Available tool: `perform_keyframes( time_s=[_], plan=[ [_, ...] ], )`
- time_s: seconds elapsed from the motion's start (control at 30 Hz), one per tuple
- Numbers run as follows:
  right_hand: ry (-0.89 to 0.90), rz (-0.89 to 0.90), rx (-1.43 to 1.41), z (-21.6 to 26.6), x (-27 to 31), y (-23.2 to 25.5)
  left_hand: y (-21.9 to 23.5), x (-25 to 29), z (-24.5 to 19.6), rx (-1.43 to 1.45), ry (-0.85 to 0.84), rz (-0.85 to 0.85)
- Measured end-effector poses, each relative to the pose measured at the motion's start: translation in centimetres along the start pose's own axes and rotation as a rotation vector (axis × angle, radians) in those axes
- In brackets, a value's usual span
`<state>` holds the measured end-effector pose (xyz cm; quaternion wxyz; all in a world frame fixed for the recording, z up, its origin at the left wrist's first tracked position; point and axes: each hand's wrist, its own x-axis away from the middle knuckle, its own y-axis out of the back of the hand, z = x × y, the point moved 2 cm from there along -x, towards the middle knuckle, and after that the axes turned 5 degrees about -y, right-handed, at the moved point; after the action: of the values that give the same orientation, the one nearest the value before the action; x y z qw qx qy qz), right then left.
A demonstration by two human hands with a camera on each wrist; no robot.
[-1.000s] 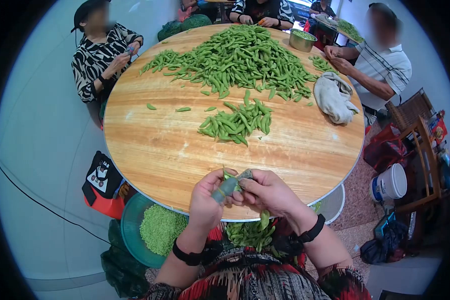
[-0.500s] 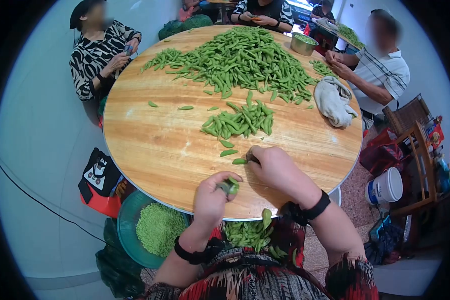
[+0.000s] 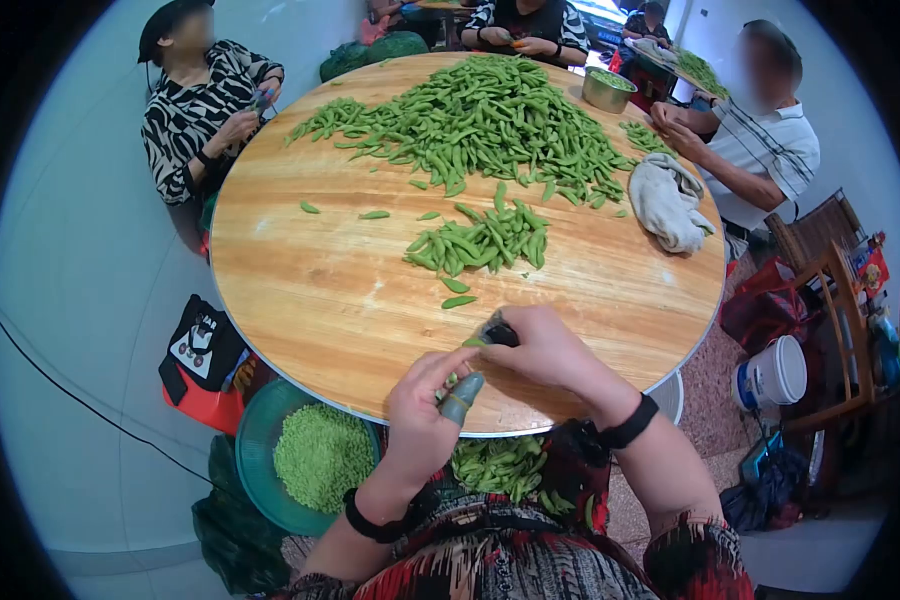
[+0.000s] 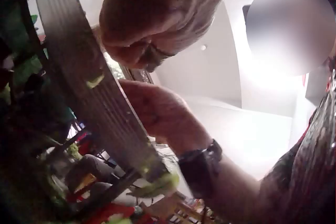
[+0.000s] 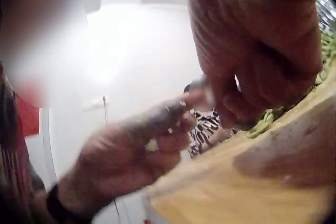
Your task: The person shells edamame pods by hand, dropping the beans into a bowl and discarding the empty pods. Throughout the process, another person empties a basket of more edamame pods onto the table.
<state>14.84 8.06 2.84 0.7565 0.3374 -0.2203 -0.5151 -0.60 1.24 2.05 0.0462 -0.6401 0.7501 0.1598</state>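
In the head view my right hand is over the near part of the round table, pinching a green soybean pod between thumb and fingertips. My left hand is just left of it, index fingertip at the pod. A grey-green cover with a band sits on the left thumb. Small pale-green beans show in the left hand's curled fingers in the right wrist view. Two loose pods lie beyond the hands, before a small pod pile. Opened pods lie on the lap.
A large pod heap covers the table's far side. A grey cloth and metal pot stand to the right. Below left is a teal basin of shelled beans. Other people sit around the table.
My hands first worked together, then the right hand reached forward to the loose pods. It has come back beside the left hand with one pod, leaving two there. The left thumb has turned forward.
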Motion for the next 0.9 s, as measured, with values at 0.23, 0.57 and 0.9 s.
perform_keyframes(
  time_s=[0.23, 0.57, 0.9],
  plan=[
    [-0.445, 0.35, -0.941, 0.7, 4.4, 0.1, -0.6, -0.4, 0.3, -0.125, -0.265, -0.061],
    [-0.311, 0.3, -1.078, 2.0, 6.1, -1.3, -1.1, -0.4, 1.4, 0.778, 0.279, -0.24],
    [-0.47, 0.277, -1.313, 2.2, 6.1, -1.9, -0.7, 0.0, 2.9, 0.928, 0.193, -0.076]
  ],
)
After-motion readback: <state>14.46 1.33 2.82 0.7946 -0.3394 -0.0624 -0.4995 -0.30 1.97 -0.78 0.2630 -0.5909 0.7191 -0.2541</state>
